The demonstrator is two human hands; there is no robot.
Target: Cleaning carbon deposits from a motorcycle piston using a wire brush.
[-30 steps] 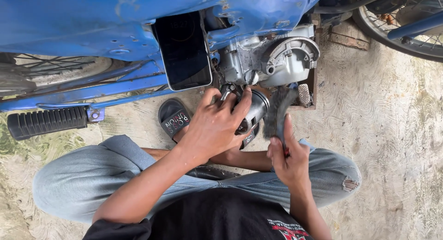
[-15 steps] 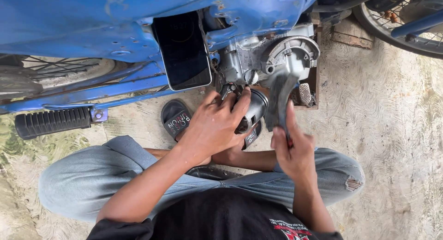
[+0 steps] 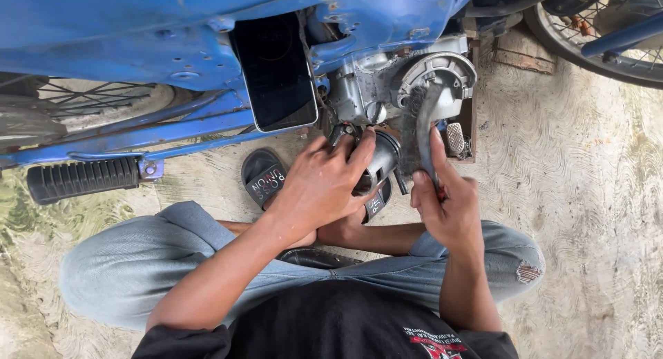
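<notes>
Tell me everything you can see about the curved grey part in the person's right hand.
The curved grey part is a bent, tube-like piece, dull grey and dirty; it looks like rubber or grimy metal, though I cannot tell which. It stands nearly upright. Its upper end meets the round silver engine cover. The right hand holds its lower end, with the thumb laid along it.

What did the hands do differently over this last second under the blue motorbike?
The right hand rose from an open, flat pose beside the engine and closed around the dark curved lever. The left hand stayed cupped over the round metal part; the phone and footpeg did not move.
</notes>
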